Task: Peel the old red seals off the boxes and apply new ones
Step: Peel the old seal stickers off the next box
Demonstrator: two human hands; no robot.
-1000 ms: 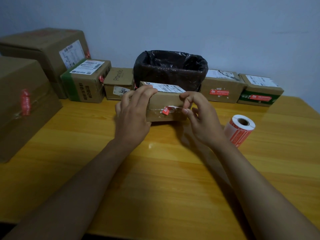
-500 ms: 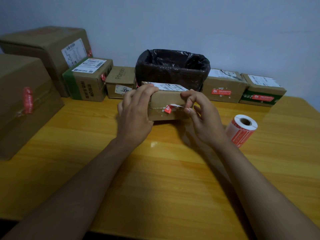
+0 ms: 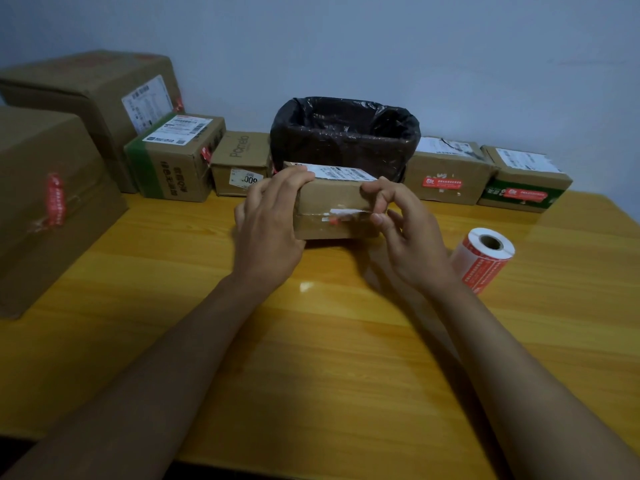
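Note:
A small cardboard box [image 3: 332, 199] with a white shipping label on top stands on the wooden table [image 3: 311, 358] at centre. My left hand [image 3: 268, 223] grips its left end, fingers curled over the top edge. My right hand [image 3: 403, 230] pinches the peeled end of the old red seal [image 3: 341, 216] on the box's front face; most of the strip shows its white back, with a small red piece still stuck at its left end. A roll of new red seals [image 3: 483, 259] lies to the right of my right hand.
A bin lined with a black bag [image 3: 344, 133] stands behind the box. Two boxes with red seals [image 3: 446, 171] [image 3: 524, 180] are at back right. Several boxes line the back left [image 3: 175, 157], and a large box with a red seal [image 3: 45, 202] is at far left.
My right hand has pulled the seal further to the right, so more of its white back is lifted off the box. The left hand keeps its grip.

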